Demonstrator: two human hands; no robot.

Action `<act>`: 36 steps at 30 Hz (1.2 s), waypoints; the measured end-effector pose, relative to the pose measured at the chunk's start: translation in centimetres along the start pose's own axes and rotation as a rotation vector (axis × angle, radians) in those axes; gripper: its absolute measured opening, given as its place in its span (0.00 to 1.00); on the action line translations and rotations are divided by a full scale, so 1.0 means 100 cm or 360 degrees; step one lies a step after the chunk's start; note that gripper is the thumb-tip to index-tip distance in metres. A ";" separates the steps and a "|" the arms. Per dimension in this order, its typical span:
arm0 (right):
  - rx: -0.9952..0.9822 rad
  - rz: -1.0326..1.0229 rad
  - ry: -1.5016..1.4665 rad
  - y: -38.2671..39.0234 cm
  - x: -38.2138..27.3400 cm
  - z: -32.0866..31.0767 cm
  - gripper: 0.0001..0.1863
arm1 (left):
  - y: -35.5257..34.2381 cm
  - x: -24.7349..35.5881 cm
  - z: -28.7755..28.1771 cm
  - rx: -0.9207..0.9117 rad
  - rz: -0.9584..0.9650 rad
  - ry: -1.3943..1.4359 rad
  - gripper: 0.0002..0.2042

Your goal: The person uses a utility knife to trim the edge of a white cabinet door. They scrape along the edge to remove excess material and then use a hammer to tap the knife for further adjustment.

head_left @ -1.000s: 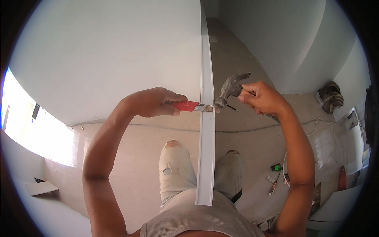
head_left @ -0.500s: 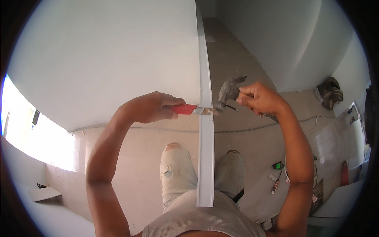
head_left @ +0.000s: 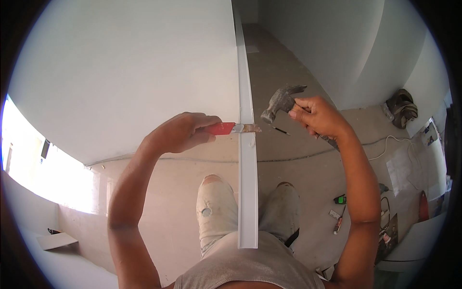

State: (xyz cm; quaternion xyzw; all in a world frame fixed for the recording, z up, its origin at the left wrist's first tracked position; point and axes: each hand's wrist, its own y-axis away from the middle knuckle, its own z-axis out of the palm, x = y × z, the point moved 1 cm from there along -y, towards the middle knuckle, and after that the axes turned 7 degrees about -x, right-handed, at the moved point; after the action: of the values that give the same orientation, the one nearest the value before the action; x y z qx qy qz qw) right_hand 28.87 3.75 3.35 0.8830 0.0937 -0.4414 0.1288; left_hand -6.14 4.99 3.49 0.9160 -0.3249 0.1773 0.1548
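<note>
My left hand point(head_left: 187, 131) is closed around the red handle of a flat bladed tool point(head_left: 222, 128); whether it is a cutter or a scraper is unclear. Its metal part lies across a long white trim strip point(head_left: 248, 183), and its brownish tip reaches just past the strip's right edge. The strip runs along the edge of the white wall panel point(head_left: 144, 72) and down toward my body. My right hand point(head_left: 321, 117) grips a claw hammer point(head_left: 280, 102) by its handle. The hammer's head is apart from the blade, up and to the right of it.
A thin dark pencil-like stick point(head_left: 280, 131) shows below the hammer head. On the floor at right lie a green and black tool point(head_left: 340, 199), an orange-handled tool point(head_left: 338, 225) and a white cable point(head_left: 399, 139). A dark bag point(head_left: 402, 109) sits by the right wall. A dark line point(head_left: 202, 159) crosses the floor.
The hammer head has moved away from the tip of the red-handled tool, up and to the right. My left hand keeps its hold on the tool across the strip.
</note>
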 end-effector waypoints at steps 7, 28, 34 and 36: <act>0.0022 -0.0040 0.0014 0.002 0.006 0.000 0.23 | 0.011 0.011 0.001 0.0027 -0.0077 -0.0027 0.20; -0.0054 -0.0018 0.0120 -0.001 -0.007 0.003 0.14 | -0.005 -0.005 -0.003 -0.0126 0.0052 0.0178 0.23; -0.0111 -0.0028 0.0154 -0.003 -0.006 0.009 0.13 | -0.001 -0.018 0.000 -0.0158 0.0072 0.0202 0.24; -0.0050 0.0005 0.0077 -0.005 0.002 0.006 0.13 | -0.004 -0.016 -0.001 -0.0192 0.0072 0.0208 0.24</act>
State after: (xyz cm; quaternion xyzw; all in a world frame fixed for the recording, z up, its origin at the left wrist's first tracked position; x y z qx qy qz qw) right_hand 28.40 4.01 2.81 0.8914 0.1024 -0.4184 0.1410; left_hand -7.01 6.20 2.84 0.8839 -0.3447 0.2202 0.2266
